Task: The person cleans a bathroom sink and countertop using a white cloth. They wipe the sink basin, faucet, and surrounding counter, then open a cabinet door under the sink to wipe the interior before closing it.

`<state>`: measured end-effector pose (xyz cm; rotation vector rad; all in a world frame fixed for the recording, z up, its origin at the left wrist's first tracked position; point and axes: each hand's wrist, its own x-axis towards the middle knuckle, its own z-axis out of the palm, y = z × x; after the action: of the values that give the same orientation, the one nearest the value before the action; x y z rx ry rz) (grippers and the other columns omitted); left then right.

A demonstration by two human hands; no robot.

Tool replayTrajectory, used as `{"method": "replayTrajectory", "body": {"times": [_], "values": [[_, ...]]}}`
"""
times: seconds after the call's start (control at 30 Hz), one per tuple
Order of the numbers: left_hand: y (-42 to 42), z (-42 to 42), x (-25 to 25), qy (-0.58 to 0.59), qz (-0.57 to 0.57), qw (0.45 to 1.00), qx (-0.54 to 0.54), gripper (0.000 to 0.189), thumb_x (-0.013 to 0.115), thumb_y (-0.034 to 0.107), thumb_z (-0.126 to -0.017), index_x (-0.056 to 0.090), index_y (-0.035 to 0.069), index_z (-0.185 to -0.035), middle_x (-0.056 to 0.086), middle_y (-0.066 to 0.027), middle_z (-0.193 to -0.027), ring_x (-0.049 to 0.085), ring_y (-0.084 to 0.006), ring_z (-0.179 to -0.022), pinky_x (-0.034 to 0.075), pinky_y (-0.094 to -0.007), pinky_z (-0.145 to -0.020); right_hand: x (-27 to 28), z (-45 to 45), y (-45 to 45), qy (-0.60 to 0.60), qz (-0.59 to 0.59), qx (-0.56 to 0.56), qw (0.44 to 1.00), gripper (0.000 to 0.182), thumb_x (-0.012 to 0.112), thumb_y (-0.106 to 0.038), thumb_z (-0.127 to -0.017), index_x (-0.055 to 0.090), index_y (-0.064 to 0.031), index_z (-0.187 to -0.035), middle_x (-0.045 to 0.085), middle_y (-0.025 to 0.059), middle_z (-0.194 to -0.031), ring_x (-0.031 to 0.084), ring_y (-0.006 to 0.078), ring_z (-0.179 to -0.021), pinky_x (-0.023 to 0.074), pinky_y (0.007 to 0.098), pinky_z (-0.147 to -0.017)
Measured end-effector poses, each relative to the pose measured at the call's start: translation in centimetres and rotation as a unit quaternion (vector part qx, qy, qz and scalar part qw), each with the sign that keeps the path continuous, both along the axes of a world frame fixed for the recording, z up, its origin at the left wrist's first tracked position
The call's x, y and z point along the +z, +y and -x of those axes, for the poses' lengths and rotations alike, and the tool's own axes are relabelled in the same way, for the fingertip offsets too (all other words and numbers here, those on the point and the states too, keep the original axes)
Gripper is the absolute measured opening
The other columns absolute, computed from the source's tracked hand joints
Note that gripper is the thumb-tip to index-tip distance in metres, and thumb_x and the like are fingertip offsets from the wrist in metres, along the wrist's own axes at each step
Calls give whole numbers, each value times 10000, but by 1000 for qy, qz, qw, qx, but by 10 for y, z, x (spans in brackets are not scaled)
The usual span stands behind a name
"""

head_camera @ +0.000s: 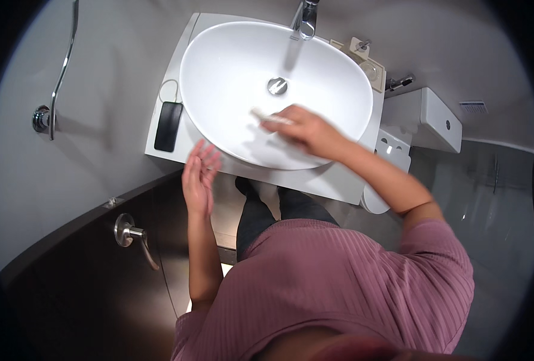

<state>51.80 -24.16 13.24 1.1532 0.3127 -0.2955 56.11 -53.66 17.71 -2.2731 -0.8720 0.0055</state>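
A white oval vessel sink (231, 67) with a round metal drain (277, 85) lies before me. Over its front part, my right hand (305, 128) grips a small pale brush-like thing (269, 117), blurred and possibly a toothbrush. My left hand (200, 173) holds nothing; its fingers are apart and it hovers by the counter's front left edge, just outside the sink's rim. A chrome faucet (307, 22) stands at the back of the sink, and no water shows from it.
A black smartphone (168, 126) with a white cable lies on the white counter (343, 182), left of the sink. A soap dispenser (360, 47) and a tray (375, 74) stand back right. Beyond the counter is a toilet (440, 122). A dark door with a lever handle (136, 233) is at left.
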Motion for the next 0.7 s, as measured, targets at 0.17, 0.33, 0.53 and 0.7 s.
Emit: {"method": "replayTrajectory", "body": {"times": [0.17,0.33,0.53,0.7], "values": [[-8,-19,-16,-44,-193,967,160,387,534,169,-992,525,11,-1346,569,-120,-1271,587,-175,-1103,456,-297,-970,46,-41,-106,37,174,-38,983,673,538,94,-782,517,-181,-1396,659,117,-1074,607,307,-1007,523,410,-853],[-44,-34,-14,-181,-324,906,206,251,562,54,-946,635,9,-1182,642,-95,-1118,604,-165,-1036,473,-302,-943,44,-31,-146,151,141,-151,967,407,615,-9,-820,634,-117,-1212,670,145,-1083,647,337,-979,523,392,-856],[-173,-166,85,-452,-456,761,97,197,684,87,-845,679,59,-1040,647,-93,-998,627,-245,-950,505,-321,-794,6,18,-142,193,73,-124,970,277,732,-333,-830,682,-104,-978,693,140,-894,664,344,-825,523,407,-755],[-255,-267,115,-432,-662,564,-238,457,710,138,-765,589,46,-1196,612,-198,-1171,593,-337,-1096,499,-415,-895,-10,61,-136,240,50,-155,957,263,699,-341,-854,677,-117,-992,691,115,-903,662,325,-838,518,407,-752]]}}
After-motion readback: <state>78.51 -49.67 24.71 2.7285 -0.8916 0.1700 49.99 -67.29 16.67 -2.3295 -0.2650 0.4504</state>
